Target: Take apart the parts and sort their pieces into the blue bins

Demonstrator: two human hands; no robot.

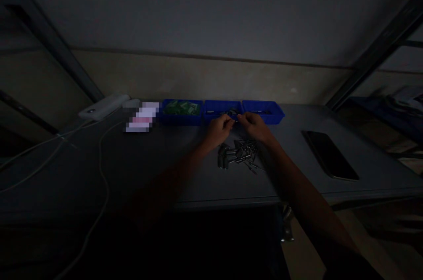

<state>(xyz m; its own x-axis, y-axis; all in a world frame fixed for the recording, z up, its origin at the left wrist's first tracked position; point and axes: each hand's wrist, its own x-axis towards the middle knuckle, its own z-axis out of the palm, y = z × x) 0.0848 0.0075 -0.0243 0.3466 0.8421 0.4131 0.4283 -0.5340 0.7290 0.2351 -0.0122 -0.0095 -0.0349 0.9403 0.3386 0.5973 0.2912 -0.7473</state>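
My left hand (pixel 218 131) and my right hand (pixel 254 126) meet just in front of the middle blue bin (pixel 211 117), fingertips nearly touching. Both are closed in a pinch, and a small dark piece seems to sit between them, too dim to name. Below them on the table lies a pile of small metal parts (pixel 243 154), some short and cylindrical, others thin like pins. More small dark parts are inside the middle bin. The right blue bin (pixel 279 114) holds a few thin pieces. In the left blue bin (pixel 165 119) are green-and-clear packets (pixel 183 107).
A dark phone-like slab (pixel 330 155) lies on the grey table (pixel 145 174) at the right. At the back left are a white power strip (pixel 104 107) and a blurred-out paper (pixel 142 117). A pale cable (pixel 101 161) runs over the table's left part. A wall stands behind.
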